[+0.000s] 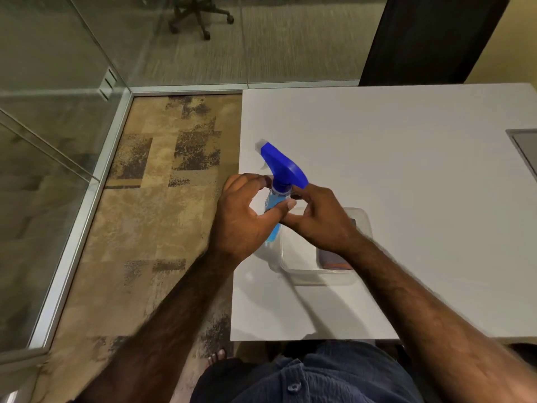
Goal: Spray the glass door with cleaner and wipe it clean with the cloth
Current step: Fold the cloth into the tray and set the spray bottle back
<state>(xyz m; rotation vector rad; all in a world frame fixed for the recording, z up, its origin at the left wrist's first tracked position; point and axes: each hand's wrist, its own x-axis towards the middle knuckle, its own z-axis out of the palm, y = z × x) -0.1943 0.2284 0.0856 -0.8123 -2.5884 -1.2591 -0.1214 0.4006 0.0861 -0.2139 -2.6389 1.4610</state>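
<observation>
Both hands around spray bottle

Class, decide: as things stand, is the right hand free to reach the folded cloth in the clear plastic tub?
Probably yes: the right hand hovers just above the clear plastic tub, which is open-topped, with the folded cloth right beneath the wrist; it must first release the blue-capped spray bottle.
</observation>
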